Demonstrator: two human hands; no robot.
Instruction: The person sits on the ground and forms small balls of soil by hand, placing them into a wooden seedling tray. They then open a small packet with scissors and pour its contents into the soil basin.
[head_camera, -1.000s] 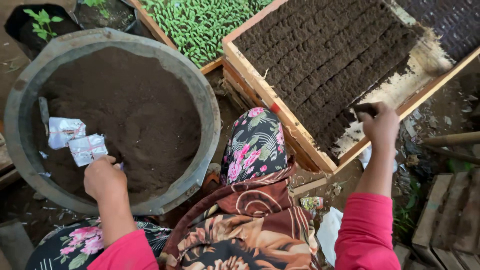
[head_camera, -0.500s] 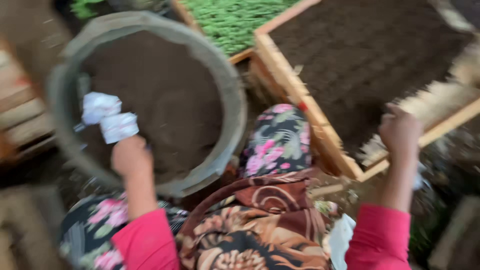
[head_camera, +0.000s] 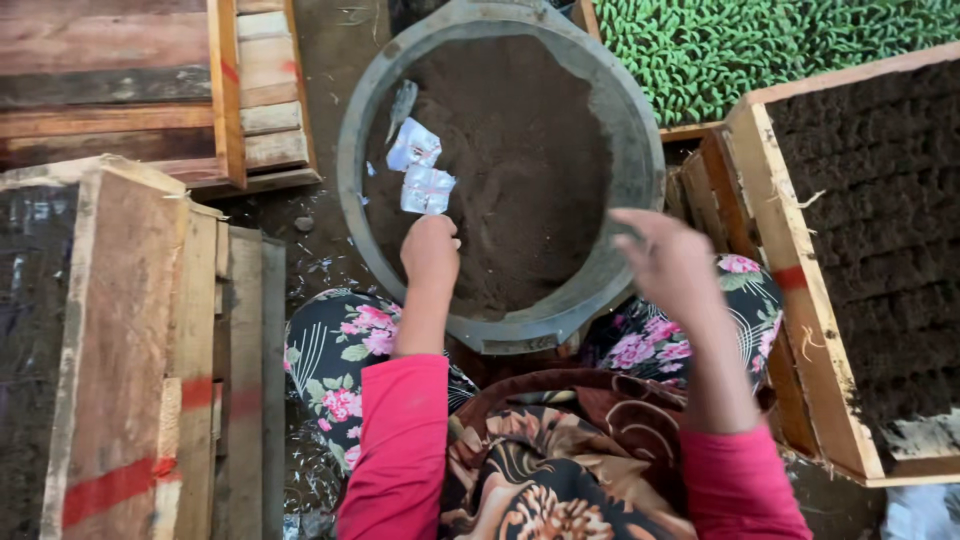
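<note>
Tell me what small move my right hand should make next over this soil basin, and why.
Probably bring the right hand down into the soil beside the left hand. The right hand looks empty and blurred above the grey basin's near rim, while the left hand already rests in the soil just below two small white packets.

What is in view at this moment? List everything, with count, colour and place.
Basin: one, grey, round, top centre.
Soil: dark brown, in the basin.
Packets: two, white, crumpled, on the soil.
Wooden tray of soil blocks: one, right.
Seedlings: green, top right.
Wooden crates: several, stacked left.
Left hand: on the soil, below the packets.
Right hand: blurred, over the basin's right rim, empty.
</note>
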